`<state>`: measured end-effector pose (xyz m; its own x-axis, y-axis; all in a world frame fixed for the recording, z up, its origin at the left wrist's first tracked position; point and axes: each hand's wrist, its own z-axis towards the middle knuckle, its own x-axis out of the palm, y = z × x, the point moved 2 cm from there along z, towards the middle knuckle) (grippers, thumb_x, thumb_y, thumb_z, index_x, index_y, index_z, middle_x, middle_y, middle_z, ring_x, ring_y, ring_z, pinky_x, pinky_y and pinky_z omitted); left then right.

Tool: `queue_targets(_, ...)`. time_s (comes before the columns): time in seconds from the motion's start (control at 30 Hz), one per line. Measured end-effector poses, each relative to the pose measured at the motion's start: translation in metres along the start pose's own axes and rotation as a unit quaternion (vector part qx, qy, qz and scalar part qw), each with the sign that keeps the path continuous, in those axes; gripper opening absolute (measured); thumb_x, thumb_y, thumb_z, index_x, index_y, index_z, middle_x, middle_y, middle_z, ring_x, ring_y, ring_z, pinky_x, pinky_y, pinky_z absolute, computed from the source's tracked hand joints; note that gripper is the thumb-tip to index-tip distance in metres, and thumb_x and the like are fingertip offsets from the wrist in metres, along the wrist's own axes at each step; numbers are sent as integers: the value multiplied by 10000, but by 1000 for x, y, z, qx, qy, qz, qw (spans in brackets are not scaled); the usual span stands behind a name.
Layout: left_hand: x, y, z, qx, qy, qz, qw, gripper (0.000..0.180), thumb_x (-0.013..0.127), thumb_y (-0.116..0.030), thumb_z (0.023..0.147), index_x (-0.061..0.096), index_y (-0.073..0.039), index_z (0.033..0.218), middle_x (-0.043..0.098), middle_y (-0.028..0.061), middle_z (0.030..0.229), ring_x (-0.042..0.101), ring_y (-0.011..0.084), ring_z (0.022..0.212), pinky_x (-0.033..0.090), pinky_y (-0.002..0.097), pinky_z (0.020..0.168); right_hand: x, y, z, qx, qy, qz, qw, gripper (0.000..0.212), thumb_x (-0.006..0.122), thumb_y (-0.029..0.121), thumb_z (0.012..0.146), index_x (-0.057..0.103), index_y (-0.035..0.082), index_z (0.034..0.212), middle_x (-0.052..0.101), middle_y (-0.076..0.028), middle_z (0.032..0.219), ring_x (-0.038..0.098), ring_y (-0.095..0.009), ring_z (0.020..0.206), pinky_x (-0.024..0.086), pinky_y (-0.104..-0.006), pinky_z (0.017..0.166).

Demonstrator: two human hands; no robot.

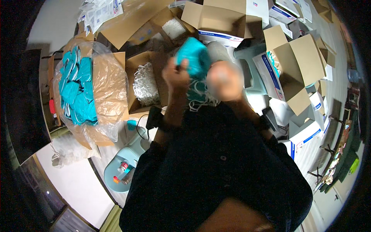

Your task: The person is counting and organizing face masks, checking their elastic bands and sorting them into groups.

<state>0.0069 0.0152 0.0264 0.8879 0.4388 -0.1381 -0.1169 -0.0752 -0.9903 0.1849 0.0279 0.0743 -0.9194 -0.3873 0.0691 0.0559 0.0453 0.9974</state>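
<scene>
My left hand (177, 75) is closed on the near left edge of a teal fabric piece (193, 56), soft and cup-like in shape. My right hand (226, 81) is beside its lower right side; it is blurred, so its fingers and anything in them cannot be made out. Below and between my hands lie more teal pieces with white cords (199, 101), close against my dark shirt. A pale, rounded, translucent thing (218, 51), whose kind I cannot tell, stands just behind my right hand.
A plastic-lined carton (110, 85) at the left holds many teal pieces (77, 91). Next to it, a carton contains white cords (145, 83). Open cartons (220, 23) (297, 63) stand at the back and right. A light-blue stool (116, 174) bears a bottle (123, 167).
</scene>
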Motion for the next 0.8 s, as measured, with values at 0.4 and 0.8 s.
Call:
queue_targets(0.4, -8, -19, 13, -33, 40, -203, 978, 466, 567, -43, 888, 431, -64, 1334, 624, 87, 1061, 612, 131, 841, 521, 232, 643, 6, -39, 15, 136, 56, 169, 975, 324, 679, 236, 858, 612, 15, 1086, 606, 40, 801, 522, -38, 703, 436, -196, 662)
queue_targets(0.8, -16, -83, -3, 388, 101, 330, 855, 295, 643, -78, 796, 622, -98, 1091, 614, 101, 1006, 626, 301, 785, 503, 363, 661, -19, -6, 32, 288, -51, 316, 903, 273, 677, 240, 837, 602, 10, 963, 651, -68, 817, 638, -149, 643, 521, -253, 567)
